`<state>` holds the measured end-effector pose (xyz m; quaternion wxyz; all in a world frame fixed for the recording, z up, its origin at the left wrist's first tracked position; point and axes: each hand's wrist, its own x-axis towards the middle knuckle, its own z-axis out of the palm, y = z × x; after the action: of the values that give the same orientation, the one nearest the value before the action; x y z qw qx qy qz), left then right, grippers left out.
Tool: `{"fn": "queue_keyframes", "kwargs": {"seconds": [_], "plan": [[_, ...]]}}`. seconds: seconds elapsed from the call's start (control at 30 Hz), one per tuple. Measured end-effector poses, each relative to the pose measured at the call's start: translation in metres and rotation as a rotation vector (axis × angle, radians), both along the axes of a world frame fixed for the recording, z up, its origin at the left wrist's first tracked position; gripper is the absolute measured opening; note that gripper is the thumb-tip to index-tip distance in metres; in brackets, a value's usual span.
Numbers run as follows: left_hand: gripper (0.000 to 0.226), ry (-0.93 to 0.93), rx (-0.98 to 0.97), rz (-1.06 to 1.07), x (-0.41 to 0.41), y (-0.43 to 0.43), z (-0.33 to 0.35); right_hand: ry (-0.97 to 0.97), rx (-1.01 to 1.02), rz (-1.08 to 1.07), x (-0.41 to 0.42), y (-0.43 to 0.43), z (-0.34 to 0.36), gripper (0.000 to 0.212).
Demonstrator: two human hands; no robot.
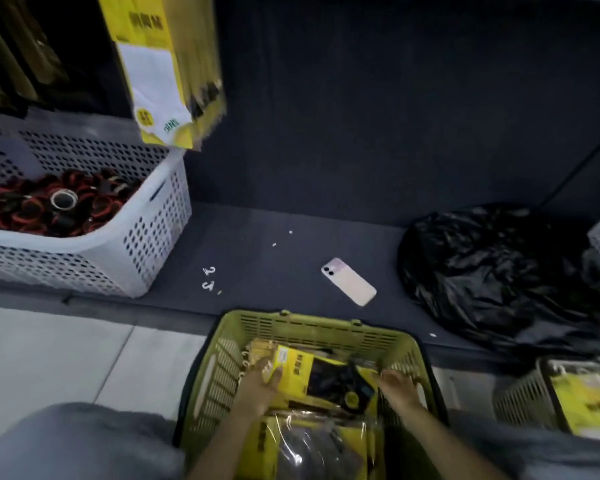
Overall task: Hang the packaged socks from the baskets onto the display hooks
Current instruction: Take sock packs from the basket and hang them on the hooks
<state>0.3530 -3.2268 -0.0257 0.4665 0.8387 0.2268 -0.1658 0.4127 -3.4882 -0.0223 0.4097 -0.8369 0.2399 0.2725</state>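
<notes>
The left hand [260, 384] is pinching the top pack [326, 379] in the basket [312, 322], thumb over its left edge; the right hand [400, 386] is reaching at its right edge, grip unclear; lifting straight up is probably sparing the packs [309, 441] beneath.

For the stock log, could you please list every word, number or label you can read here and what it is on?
Hanging sock pack: dark print and round sticker, too blurred to read.
Black-sock pack in the green basket: print blurred.
Yellow pack in the white basket at right: print blurred.
No text can be quoted.
</notes>
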Motion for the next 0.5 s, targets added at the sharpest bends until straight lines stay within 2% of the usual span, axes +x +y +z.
{"fn": "queue_keyframes", "kwargs": {"seconds": [0.07,0.2,0.33,0.5], "plan": [[0.054,0.056,0.004,0.002,-0.003,0.001,-0.007,0.111,0.015,0.025,-0.006,-0.003,-0.015,0.056],[0.059,0.132,-0.003,0.021,-0.001,0.006,-0.019,0.231,0.165,-0.126,-0.01,0.002,-0.035,0.072],[0.055,0.21,-0.012,0.092,-0.006,0.017,-0.034,0.249,0.224,-0.174,-0.006,0.009,-0.047,0.075],[0.043,0.325,-0.06,0.047,-0.001,0.025,-0.052,0.29,0.242,-0.187,0.0,0.013,-0.059,0.077]]}}
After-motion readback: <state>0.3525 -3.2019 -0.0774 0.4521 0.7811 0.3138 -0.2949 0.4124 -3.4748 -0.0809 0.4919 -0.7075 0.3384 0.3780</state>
